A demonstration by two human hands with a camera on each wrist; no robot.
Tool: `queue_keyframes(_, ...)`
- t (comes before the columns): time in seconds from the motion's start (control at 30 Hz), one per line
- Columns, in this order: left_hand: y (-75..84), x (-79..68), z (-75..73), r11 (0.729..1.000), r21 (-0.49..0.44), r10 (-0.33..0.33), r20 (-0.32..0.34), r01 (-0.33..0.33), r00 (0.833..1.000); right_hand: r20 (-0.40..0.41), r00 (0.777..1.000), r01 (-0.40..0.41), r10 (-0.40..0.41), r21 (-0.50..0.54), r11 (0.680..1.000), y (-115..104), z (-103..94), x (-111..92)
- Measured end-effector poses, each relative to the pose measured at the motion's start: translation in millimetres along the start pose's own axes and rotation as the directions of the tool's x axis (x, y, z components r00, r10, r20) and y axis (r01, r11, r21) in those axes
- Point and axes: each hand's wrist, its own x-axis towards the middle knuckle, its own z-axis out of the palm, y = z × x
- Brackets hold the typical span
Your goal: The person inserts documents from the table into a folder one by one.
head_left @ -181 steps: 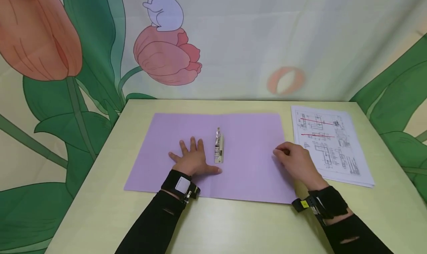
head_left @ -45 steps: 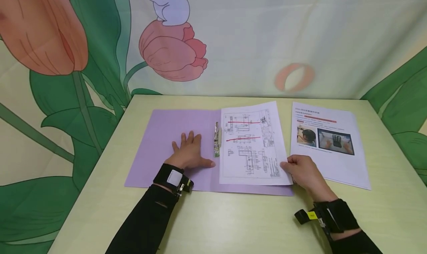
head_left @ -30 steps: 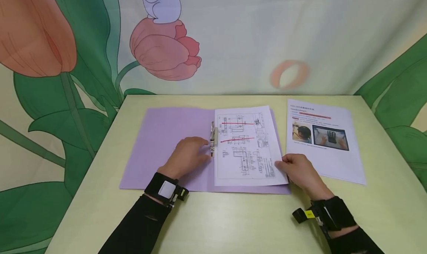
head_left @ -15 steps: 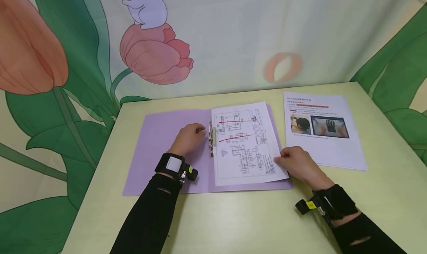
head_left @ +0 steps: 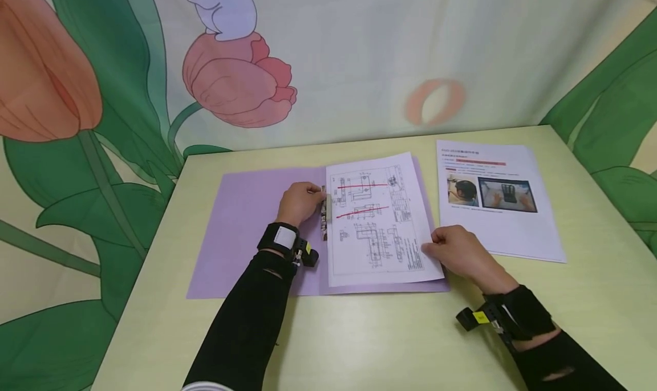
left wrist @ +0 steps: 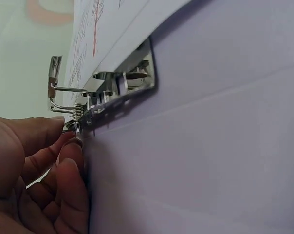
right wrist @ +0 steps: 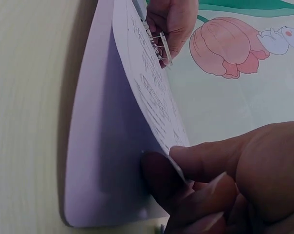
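An open purple folder (head_left: 251, 237) lies on the table, with a metal file clip (head_left: 324, 223) along its fold. My left hand (head_left: 297, 204) is at the clip's far end; in the left wrist view, thumb and curled fingers pinch the small end of the clip (left wrist: 110, 90), whose wire lever stands raised. The drawing sheet (head_left: 380, 231), marked with two red lines, lies over the folder's right half, its left edge right at the clip. My right hand (head_left: 459, 251) pinches the sheet's lower right edge between thumb and fingers, lifting that edge above the folder (right wrist: 88, 185).
To the right lies a printed sheet (head_left: 498, 231) with two photos and red-highlighted text, on the pale table (head_left: 369, 339). A curtain (head_left: 359, 66) printed with tulips hangs behind the table's far edge.
The drawing sheet has come from the right-hand pile onto the folder, uncovering the photo sheet. My left hand has gone from lying spread on the folder to pinching the clip's far end.
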Motion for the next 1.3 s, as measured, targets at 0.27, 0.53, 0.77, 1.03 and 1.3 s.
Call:
queue_keyframes(0.27,2.3,-3.0,3.0,0.998,-0.006,-0.055,-0.004,0.055,0.998,0.028,0.999,-0.022,0.021,0.027,0.999,0,0.2,-2)
queue_keyframes(0.53,3.3,-4.8,4.6,0.997,-0.032,-0.077,-0.003,0.077,0.997,-0.049,0.998,-0.043,0.044,0.008,0.999,-1,-7.3,-6)
queue_keyframes(0.77,5.4,-7.4,2.1,0.994,-0.035,-0.100,0.009,0.101,0.995,-0.107,0.994,-0.024,0.020,-0.040,0.999,1,-9.8,-5)
queue_keyframes(1.03,6.0,-8.6,-0.1,0.993,-0.011,-0.117,0.027,0.117,0.993,-0.050,0.998,-0.037,0.035,-0.039,0.999,0,-8.4,-7)
queue_keyframes(1.3,7.7,-8.2,-0.7,0.993,0.015,-0.120,0.031,0.119,0.992,-0.081,0.996,-0.048,0.043,-0.060,0.997,5,-20.3,-11)
